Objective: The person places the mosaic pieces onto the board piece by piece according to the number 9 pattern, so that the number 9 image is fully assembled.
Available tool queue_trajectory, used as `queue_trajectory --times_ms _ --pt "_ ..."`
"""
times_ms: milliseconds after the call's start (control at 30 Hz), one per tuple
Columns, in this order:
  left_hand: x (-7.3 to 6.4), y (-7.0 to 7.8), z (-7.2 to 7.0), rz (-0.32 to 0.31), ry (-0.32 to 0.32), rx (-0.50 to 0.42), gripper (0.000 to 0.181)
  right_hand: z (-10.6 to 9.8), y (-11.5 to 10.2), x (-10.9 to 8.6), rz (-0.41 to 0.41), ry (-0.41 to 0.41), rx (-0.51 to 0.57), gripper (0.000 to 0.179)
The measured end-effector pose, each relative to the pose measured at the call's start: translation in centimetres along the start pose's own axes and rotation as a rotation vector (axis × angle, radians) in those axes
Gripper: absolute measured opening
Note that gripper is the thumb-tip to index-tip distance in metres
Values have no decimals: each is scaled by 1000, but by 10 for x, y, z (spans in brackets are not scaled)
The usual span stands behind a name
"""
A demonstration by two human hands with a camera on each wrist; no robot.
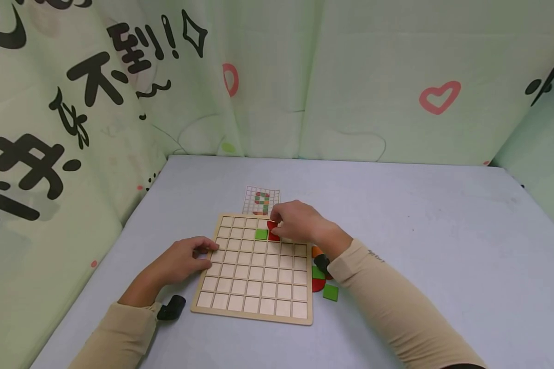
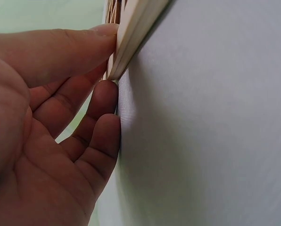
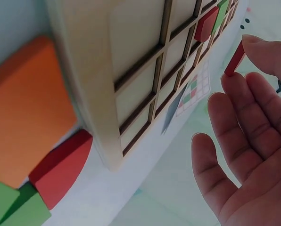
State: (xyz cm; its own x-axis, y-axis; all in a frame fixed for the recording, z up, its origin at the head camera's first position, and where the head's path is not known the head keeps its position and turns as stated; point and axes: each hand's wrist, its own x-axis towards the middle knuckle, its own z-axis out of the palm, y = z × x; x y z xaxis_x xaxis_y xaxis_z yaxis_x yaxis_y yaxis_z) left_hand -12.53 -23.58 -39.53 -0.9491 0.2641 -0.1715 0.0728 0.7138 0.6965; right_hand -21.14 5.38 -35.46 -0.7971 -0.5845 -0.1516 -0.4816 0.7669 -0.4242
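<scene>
A wooden grid board (image 1: 246, 272) lies on the table. My left hand (image 1: 182, 260) is at its left edge, thumb and index fingertip touching the side; in the left wrist view the other fingertips rest low beside the wooden edge (image 2: 126, 44). Over the upper rows, my right hand (image 1: 297, 221) pinches a thin red piece (image 3: 235, 58) between thumb and index finger, its other fingers loosely bent. Just below that piece, a red piece (image 3: 206, 24) with a rounded side sits in a cell, and a green square (image 1: 261, 234) fills the cell to its left.
Behind the board lies a pattern card (image 1: 254, 198) with a red, green and orange figure on a grid. Loose pieces lie along the board's right side, among them an orange piece (image 3: 32, 108), a red piece (image 3: 62, 169) and a green square (image 1: 330, 292). A printed curtain (image 1: 360, 77) surrounds the table.
</scene>
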Motion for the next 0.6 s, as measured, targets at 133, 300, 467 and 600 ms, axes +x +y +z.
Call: queue_trajectory --times_ms 133,300,467,600 --pt "0 1 0 -6 1 -6 30 1 -2 2 -14 3 -10 21" --pt "0 1 0 -2 -2 -9 30 2 -5 5 -32 2 -22 24" --pt "0 0 0 -1 -3 -15 30 3 -9 7 -43 -14 -20 26" --pt "0 0 0 0 0 -14 30 4 -10 9 -52 -17 -24 21"
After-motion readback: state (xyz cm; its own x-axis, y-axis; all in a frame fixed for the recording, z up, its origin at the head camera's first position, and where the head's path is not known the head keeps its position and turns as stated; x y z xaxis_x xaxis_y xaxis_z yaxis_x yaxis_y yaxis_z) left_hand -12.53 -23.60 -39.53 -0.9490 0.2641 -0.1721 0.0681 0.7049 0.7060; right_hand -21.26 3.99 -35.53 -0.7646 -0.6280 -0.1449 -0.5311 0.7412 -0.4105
